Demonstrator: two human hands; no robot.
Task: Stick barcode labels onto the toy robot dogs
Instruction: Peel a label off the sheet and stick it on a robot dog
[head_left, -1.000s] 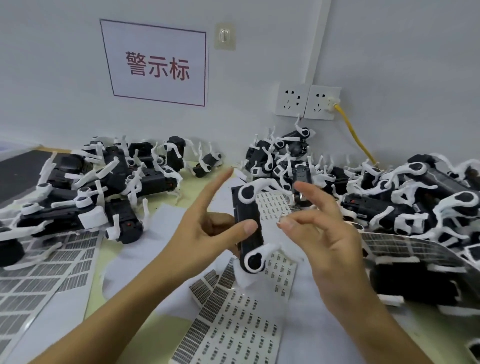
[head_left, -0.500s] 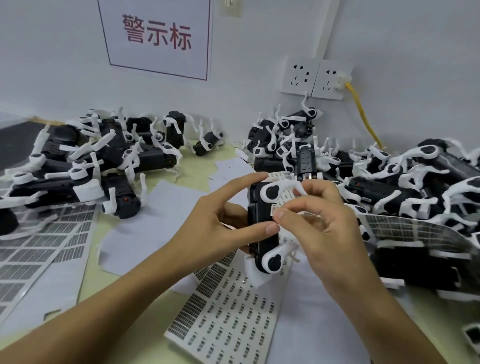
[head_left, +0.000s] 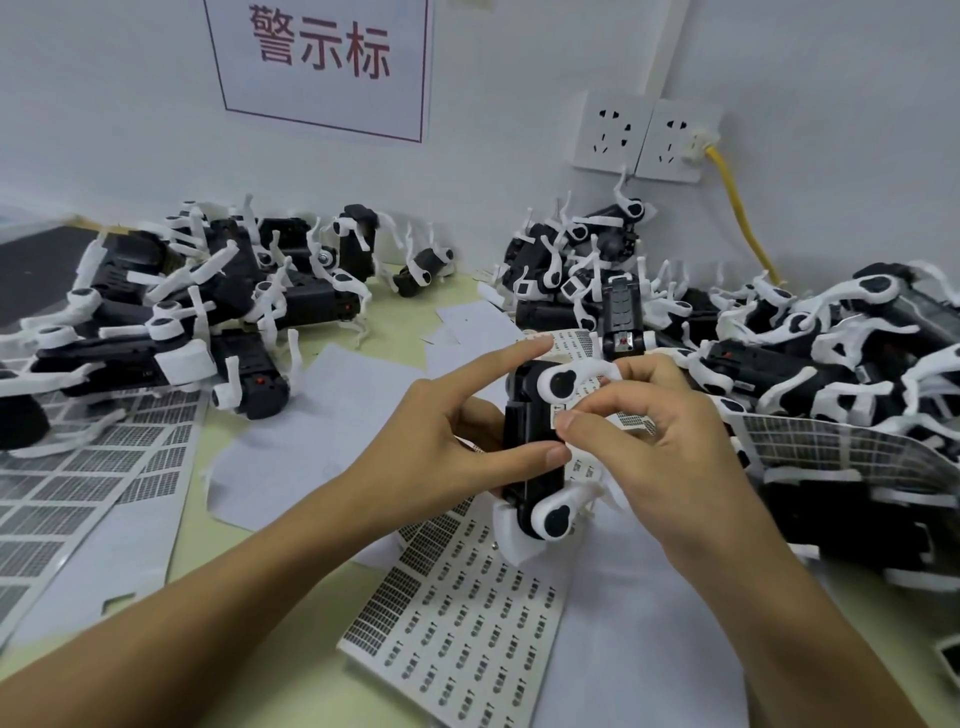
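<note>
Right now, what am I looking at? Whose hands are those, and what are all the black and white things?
This picture comes from a camera worn on a person's head, looking down at their own two hands at a table.

The black and white things are toy robot dogs. One pile lies on the left by the wall, another pile on the right.

The left hand grips one toy dog, black body with white legs, thumb across its front and pointing finger stretched out over the top. The right hand pinches a tiny white barcode label against the dog's body.

Under the hands lies a sheet of barcode labels. Used-looking sheets lie on the left.

On the wall are a sign, two sockets and a yellow cable.
</note>
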